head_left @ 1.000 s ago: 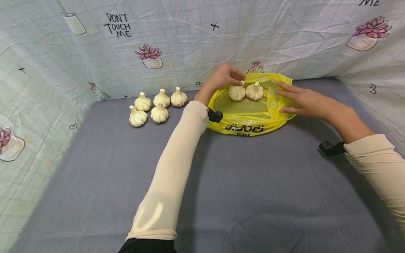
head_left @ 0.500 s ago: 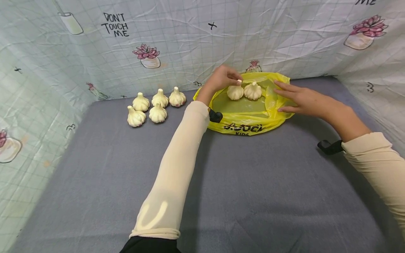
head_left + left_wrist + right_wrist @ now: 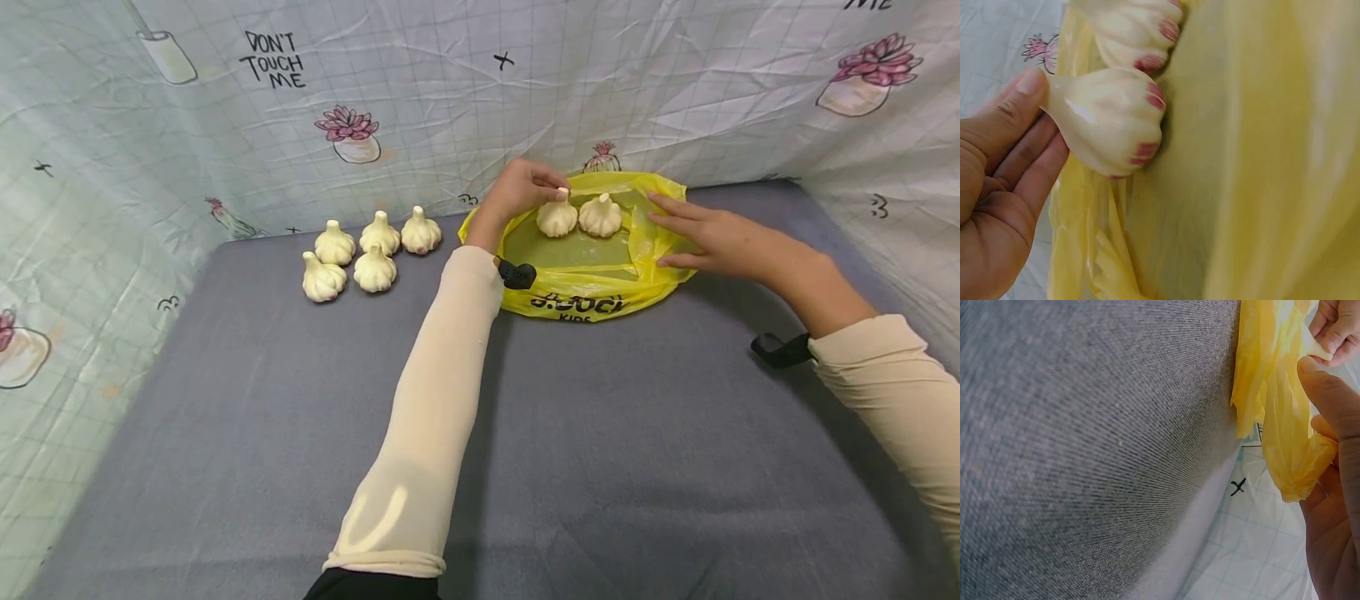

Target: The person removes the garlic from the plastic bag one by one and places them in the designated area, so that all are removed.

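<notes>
My left hand (image 3: 517,196) pinches a pale garlic bulb (image 3: 557,218) by its stem, thumb against fingers. In the left wrist view, this garlic bulb (image 3: 1107,119) shows reddish streaks at its base. Beside it, a second garlic bulb (image 3: 600,216) sits inside the yellow plastic bag (image 3: 592,292), which lies with its mouth spread wide. On the right, my right hand (image 3: 720,237) rests straight, spread fingers on the bag's edge. From the right wrist, a fold of the yellow bag (image 3: 1291,437) hangs beside the thumb and fingers.
Several more garlic bulbs (image 3: 375,267) stand grouped at the back left of the grey cloth-covered table (image 3: 600,433). A printed sheet (image 3: 450,92) hangs like a wall behind the table and along its sides.
My left hand has settled slightly lower and to the left, now on the stem of the left bulb in the bag. The right hand has stayed at the bag's edge.
</notes>
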Demonstrator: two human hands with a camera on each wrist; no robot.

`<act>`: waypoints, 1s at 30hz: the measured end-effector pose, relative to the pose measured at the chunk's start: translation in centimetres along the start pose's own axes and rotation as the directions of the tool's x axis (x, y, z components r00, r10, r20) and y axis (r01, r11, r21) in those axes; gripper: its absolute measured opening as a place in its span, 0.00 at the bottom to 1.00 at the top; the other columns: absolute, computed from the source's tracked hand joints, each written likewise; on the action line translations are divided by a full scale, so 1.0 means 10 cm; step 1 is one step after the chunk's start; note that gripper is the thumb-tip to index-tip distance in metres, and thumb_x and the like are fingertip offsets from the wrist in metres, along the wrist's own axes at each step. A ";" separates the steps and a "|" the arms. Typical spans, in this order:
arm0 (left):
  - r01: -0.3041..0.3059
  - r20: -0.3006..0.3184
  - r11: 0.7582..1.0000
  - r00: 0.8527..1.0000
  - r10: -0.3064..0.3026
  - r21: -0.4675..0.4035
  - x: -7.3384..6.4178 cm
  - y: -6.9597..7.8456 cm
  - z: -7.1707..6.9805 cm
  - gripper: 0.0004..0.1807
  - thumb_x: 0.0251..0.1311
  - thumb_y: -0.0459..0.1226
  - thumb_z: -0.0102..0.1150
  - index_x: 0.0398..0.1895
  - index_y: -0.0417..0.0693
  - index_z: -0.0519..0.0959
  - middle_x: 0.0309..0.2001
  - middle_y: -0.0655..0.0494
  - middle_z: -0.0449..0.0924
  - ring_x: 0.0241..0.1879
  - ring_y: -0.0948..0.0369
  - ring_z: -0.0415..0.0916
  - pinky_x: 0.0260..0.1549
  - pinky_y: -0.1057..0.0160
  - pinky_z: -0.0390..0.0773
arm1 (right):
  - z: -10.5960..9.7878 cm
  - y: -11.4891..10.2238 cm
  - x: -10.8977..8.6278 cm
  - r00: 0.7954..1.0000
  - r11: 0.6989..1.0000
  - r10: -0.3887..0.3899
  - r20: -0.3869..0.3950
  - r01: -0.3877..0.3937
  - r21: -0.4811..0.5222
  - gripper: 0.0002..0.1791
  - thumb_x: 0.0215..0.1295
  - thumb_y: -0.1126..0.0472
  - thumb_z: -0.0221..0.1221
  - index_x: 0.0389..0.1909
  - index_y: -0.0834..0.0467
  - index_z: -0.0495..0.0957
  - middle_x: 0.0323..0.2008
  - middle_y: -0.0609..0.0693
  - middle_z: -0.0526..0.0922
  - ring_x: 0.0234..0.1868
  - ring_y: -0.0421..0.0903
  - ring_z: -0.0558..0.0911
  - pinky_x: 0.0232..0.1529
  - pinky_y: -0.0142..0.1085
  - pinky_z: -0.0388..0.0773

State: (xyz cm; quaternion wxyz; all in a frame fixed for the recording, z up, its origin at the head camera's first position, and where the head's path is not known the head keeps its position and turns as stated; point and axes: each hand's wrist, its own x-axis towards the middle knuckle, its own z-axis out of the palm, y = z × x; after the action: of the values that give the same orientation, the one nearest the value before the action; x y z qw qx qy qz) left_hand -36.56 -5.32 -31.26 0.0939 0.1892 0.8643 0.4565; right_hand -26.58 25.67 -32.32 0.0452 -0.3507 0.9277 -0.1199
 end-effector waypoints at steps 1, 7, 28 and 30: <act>0.000 -0.005 1.000 1.000 0.000 -0.010 0.00 0.00 0.00 0.13 0.66 0.36 0.66 0.50 0.41 0.87 0.50 0.48 0.87 0.50 0.57 0.83 0.54 0.60 0.80 | 0.00 0.00 0.00 1.000 1.000 0.000 -0.002 0.000 0.000 0.41 0.69 0.55 0.66 0.76 0.67 0.60 0.81 0.59 0.46 0.73 0.70 0.61 0.66 0.64 0.64; -0.012 -0.017 1.000 1.000 0.012 -0.017 0.01 0.00 0.02 0.12 0.65 0.34 0.67 0.49 0.39 0.87 0.49 0.46 0.87 0.48 0.57 0.84 0.53 0.60 0.81 | -0.01 0.02 -0.02 1.000 1.000 0.017 0.011 -0.017 0.013 0.41 0.70 0.54 0.65 0.77 0.66 0.59 0.81 0.59 0.44 0.72 0.71 0.61 0.66 0.65 0.64; -0.138 -0.208 0.990 0.969 0.137 0.008 -0.47 0.30 -0.19 0.11 0.65 0.35 0.67 0.48 0.41 0.88 0.47 0.50 0.88 0.48 0.61 0.84 0.47 0.67 0.81 | 0.03 -0.01 -0.03 1.000 1.000 0.007 -0.008 -0.007 0.018 0.40 0.69 0.57 0.66 0.75 0.67 0.61 0.81 0.61 0.47 0.74 0.70 0.58 0.68 0.64 0.61; -0.148 -0.222 0.989 0.964 0.144 -0.001 -0.53 0.31 -0.23 0.11 0.64 0.35 0.68 0.47 0.41 0.88 0.46 0.50 0.88 0.48 0.61 0.84 0.47 0.67 0.81 | 0.03 -0.01 -0.03 1.000 1.000 0.009 -0.009 -0.008 0.021 0.40 0.68 0.57 0.66 0.76 0.66 0.61 0.81 0.60 0.47 0.74 0.70 0.58 0.68 0.64 0.61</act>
State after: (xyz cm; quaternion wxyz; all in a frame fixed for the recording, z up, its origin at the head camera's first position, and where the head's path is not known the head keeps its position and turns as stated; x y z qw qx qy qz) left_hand -31.78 -7.64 -27.51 -0.0355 0.1995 0.8490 0.4879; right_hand -26.22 25.77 -32.58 0.0449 -0.3457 0.9281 -0.1309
